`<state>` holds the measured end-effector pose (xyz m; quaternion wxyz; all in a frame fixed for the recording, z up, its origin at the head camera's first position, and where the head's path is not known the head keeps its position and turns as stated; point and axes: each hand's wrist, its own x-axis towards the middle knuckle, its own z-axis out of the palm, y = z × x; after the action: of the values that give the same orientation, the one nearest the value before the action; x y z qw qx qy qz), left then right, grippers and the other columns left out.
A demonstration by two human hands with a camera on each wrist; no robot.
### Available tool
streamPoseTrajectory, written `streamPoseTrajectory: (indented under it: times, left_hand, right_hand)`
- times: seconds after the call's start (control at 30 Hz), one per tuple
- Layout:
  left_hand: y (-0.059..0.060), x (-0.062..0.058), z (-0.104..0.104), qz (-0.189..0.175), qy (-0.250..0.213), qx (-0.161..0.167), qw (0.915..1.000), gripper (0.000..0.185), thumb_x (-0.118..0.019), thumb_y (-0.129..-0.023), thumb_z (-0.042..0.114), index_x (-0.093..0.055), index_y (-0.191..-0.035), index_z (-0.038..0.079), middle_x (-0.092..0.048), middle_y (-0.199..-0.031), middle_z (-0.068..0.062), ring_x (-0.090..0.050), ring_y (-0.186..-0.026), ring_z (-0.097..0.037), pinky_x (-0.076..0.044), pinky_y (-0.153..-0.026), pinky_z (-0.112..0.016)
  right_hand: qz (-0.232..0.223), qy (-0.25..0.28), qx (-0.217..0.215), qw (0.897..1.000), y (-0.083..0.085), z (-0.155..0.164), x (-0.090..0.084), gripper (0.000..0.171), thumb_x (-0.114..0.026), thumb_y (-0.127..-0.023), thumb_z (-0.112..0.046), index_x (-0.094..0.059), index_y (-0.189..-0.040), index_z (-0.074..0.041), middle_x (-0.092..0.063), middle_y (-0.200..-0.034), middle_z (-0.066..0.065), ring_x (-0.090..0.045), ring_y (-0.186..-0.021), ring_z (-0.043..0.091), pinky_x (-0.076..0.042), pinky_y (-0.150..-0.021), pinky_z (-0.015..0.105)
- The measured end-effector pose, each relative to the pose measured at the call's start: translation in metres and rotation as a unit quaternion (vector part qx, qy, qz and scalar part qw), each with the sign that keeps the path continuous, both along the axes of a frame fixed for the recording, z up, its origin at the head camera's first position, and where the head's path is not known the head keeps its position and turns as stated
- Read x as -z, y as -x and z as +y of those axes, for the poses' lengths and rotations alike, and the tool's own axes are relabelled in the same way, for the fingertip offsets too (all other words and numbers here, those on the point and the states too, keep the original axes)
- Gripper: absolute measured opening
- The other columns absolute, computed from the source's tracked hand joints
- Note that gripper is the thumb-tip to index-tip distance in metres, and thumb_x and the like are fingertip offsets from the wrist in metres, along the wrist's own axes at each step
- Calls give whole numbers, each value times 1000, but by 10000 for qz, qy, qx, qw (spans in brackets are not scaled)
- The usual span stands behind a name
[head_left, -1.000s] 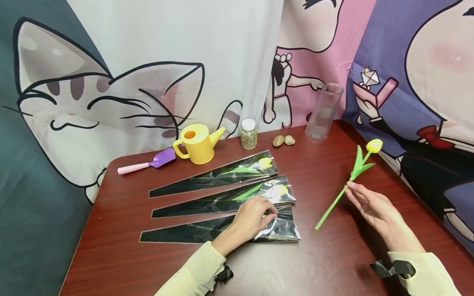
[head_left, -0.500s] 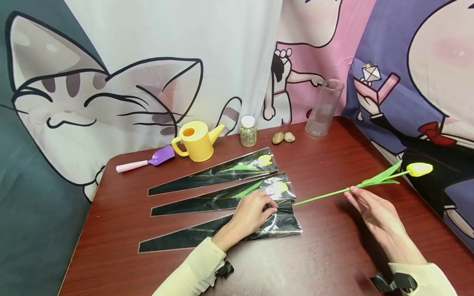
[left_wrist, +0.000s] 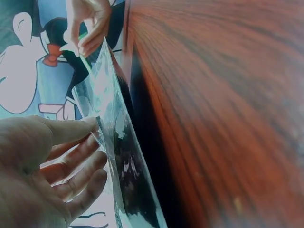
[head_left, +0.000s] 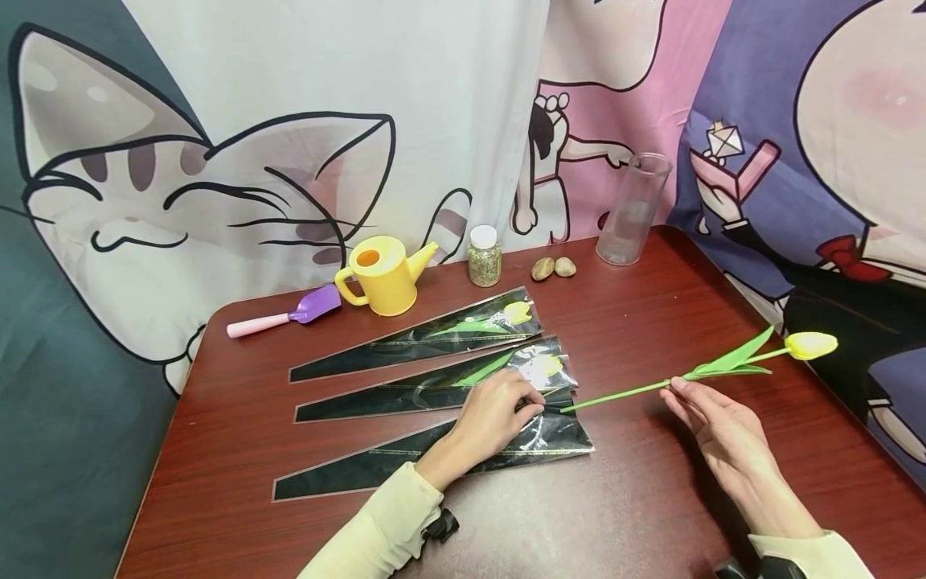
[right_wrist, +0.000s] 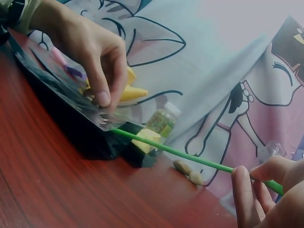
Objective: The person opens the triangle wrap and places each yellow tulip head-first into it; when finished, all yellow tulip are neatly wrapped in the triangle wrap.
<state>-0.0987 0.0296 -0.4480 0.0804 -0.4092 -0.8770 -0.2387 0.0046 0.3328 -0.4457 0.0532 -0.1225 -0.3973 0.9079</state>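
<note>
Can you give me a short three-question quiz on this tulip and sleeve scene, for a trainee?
1. True or false: the stem end of the yellow tulip is at the open mouth of the nearest sleeve.
2. Which hand holds the tulip's stem? A) left hand B) right hand C) neither
3. Fill in: of the three sleeves on the table, ____ already hold a flower.

Key
1. True; the left hand lifts the mouth's edge.
2. B; the right hand pinches the green stem.
3. Two: the farthest sleeve and the middle sleeve.
</note>
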Motion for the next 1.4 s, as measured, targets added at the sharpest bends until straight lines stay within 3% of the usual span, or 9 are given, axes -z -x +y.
streamPoseTrajectory:
  times: [0.3, 0.43, 0.53, 0.7, 0.83, 1.0, 1.17, 1.27, 1.4]
  left_hand:
    - [0, -1, 4, 114, 6, 21, 9999, 4, -76, -87, 29, -76, -87, 26, -64, -86, 14, -59, -89, -4, -49, -76, -22]
    - [-1, -3, 6, 160, -5, 8, 9999, 4, -75, -87, 30, -76, -86, 26, -63, -84, 15, -59, -86, -4, -48, -74, -21]
    - [-2, -5, 7, 174, -21, 1, 9998, 4, -75, -88, 30, -76, -87, 26, -63, -83, 15, -58, -85, -4, -48, -73, -21]
    - [-1, -7, 9, 230, -61, 40, 9997, 4, -76, -87, 29, -75, -86, 26, -63, -84, 15, -59, -84, -5, -48, -74, -22]
    - [-1, -8, 9, 277, -32, 50, 9996, 4, -77, -86, 29, -75, -85, 26, -63, -84, 15, -58, -83, -5, -47, -73, -21]
    - [-1, -7, 7, 235, 26, 16, 9997, 3, -78, -85, 29, -76, -85, 26, -63, -84, 15, -59, -86, -5, -48, -74, -22]
    - [-1, -4, 5, 183, 68, -11, 9998, 4, -78, -85, 29, -76, -85, 26, -62, -83, 14, -59, -87, -6, -49, -74, -23]
    - [0, -3, 4, 179, 99, -22, 9998, 5, -78, -85, 30, -76, -85, 26, -61, -83, 14, -58, -88, -5, -49, -75, -22]
    - [0, -2, 4, 185, 97, -22, 9998, 4, -78, -84, 30, -76, -85, 26, -62, -84, 14, -59, -88, -5, -49, -75, -22]
  right_hand:
    - [-142, -266, -48, 9995, -3, -28, 4, 21, -54, -96, 8, -74, -100, 3, -72, -100, 15, -70, -94, 21, -50, -88, 33]
    - [-646, -536, -81, 9964, -5, -54, 6, 17, -59, -96, 2, -75, -98, -2, -73, -99, 11, -71, -87, 17, -53, -83, 30]
    - [-1203, -890, -115, 9887, -5, -71, 6, 13, -64, -95, -7, -77, -96, -9, -73, -97, 5, -70, -80, 10, -55, -70, 22]
    - [-1713, -1251, -252, 9769, -4, -88, 7, 7, -69, -93, -16, -77, -94, -16, -73, -93, -4, -54, -58, -2, -38, -43, 12]
    - [-1796, -1313, -358, 9743, -3, -95, 9, 8, -71, -92, -19, -76, -96, -14, -72, -92, -5, -41, -47, -3, -28, -35, 11]
    - [-2123, -1702, -543, 9607, -3, -99, 12, 12, -74, -89, -24, -76, -98, -15, -72, -92, -6, -39, -45, -3, -27, -34, 12]
    - [-2265, -1908, -741, 9523, -4, -99, 13, 19, -74, -89, -24, -76, -103, -11, -73, -95, -1, -49, -50, 0, -29, -37, 14]
    - [-2124, -2178, -906, 9483, -5, -96, 10, 26, -73, -90, -24, -74, -109, -7, -73, -103, 4, -56, -57, 3, -34, -39, 15]
    - [-1689, -2730, -900, 9428, -3, -84, 3, 33, -71, -91, -24, -71, -114, -1, -73, -100, 8, -62, -61, 8, -41, -43, 19]
